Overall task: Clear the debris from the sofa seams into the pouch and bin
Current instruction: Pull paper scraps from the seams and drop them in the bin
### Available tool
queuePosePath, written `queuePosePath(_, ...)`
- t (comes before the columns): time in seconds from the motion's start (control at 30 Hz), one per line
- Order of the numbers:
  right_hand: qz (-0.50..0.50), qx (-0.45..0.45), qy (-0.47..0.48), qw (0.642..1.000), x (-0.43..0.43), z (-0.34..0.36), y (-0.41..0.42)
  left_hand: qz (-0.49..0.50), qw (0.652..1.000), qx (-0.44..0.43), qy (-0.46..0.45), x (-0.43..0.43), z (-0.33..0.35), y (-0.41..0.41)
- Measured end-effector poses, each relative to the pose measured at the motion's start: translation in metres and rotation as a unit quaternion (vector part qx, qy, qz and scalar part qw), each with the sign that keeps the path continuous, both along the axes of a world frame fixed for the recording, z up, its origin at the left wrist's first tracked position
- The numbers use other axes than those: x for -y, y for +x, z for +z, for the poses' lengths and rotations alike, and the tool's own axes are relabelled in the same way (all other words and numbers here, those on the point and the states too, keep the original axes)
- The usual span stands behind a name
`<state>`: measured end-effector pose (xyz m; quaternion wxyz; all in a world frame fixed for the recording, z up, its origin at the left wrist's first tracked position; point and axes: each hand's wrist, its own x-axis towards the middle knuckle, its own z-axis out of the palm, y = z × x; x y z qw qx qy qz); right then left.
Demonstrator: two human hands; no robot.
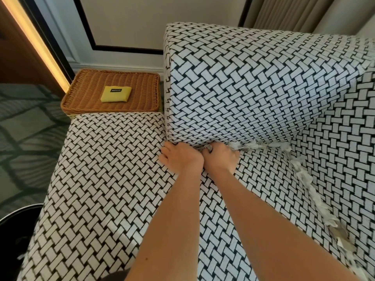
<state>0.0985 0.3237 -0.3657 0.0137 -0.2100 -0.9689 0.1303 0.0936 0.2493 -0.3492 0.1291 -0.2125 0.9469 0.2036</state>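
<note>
Fingers (217, 149) of my right hand (220, 158) are curled into the seam, pinching a pale scrap of debris (253, 146). My left hand (181, 158) touches it, fingertips buried, grip unclear. The debris runs right along the seam, then nearer. The pouch (116, 94) lies far left, closer to my left hand.

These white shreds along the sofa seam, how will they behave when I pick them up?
The shreds look thin and crumpled, so they are probably light and floppy. They lie as many loose pieces, so some may drop from a handful. Several look wedged in and might tear when pulled.
</note>
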Motion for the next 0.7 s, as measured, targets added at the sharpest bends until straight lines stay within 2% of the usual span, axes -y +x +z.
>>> queuePosePath(0.23, 0.002, -0.029, -0.004, 1.0, -0.001, -0.006, 0.0, 0.046, 0.998, -0.037, 0.011, -0.004, -0.009, -0.001)
queuePosePath(0.47, 0.03, -0.068, -0.031, 0.997, -0.004, -0.008, 0.006, 0.056, 0.99, -0.115, 0.06, -0.001, -0.012, 0.006)
queuePosePath(0.6, 0.057, -0.063, -0.094, 0.992, -0.01, -0.004, 0.013, 0.03, 0.981, -0.171, 0.082, 0.003, -0.014, 0.015)
queuePosePath(0.7, 0.072, -0.079, -0.126, 0.986, -0.011, -0.002, 0.021, 0.009, 0.966, -0.212, 0.15, 0.009, -0.012, 0.024)
